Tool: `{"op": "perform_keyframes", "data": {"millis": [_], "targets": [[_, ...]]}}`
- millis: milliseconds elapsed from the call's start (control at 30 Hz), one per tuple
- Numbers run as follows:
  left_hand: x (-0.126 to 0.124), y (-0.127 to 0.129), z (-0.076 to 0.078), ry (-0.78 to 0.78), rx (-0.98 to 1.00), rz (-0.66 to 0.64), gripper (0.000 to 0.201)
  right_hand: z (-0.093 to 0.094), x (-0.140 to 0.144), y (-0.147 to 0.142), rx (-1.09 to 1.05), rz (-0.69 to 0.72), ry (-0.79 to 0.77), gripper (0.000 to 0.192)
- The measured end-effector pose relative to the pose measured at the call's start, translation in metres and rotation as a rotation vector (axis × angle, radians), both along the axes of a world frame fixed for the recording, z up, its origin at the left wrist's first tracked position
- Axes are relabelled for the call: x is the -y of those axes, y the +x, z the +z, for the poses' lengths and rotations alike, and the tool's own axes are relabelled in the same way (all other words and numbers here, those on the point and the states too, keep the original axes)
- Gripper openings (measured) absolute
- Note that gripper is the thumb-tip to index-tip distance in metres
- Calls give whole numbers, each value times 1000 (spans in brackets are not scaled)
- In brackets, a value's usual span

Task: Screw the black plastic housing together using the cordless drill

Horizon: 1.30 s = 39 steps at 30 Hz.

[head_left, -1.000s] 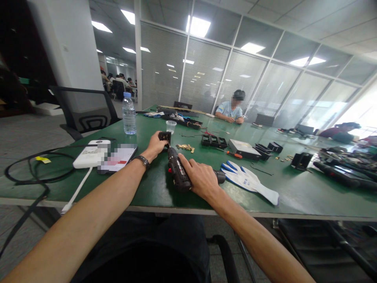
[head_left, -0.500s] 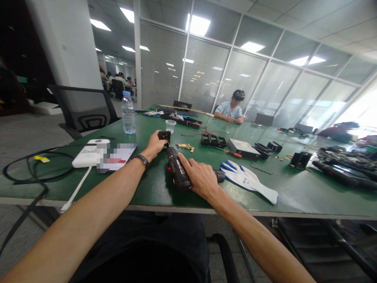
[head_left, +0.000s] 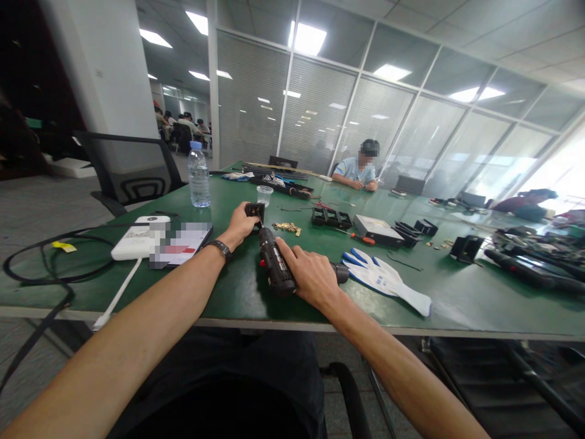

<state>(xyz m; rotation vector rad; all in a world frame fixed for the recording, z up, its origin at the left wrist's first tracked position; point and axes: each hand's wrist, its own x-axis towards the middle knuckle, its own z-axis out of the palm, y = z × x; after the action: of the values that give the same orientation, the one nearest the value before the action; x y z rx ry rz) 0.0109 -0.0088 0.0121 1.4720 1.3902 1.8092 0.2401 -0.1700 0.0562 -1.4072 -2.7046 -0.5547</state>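
Gripping the power driver, the right hand curls closed round it. Ahead of that hand, the left hand pinches a small black part, the driver's tip at its near side (contact too small to confirm). No visible shift over the last second; alignment judged steady. Brass pieces lie right of the left hand; plastic cup just beyond it.

Many things are spread out on a green table. A water bottle and a clear cup are stood up, small gold bits are piled nearby, and a white and blue glove is laid flat.
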Motion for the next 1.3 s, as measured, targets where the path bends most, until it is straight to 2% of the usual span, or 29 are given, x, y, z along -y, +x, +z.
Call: {"op": "perform_keyframes", "data": {"millis": [500, 1067, 1300], "targets": [[-4, -3, -4, 22, -33, -8, 36, 0, 0, -1, -12, -8, -3, 94], [1, 1, 0, 1, 29, -17, 39, -1, 0, -1, -17, -9, -18, 87], [-1, 0, -1, 9, -5, -10, 37, 1, 1, -1, -3, -15, -24, 88]]}}
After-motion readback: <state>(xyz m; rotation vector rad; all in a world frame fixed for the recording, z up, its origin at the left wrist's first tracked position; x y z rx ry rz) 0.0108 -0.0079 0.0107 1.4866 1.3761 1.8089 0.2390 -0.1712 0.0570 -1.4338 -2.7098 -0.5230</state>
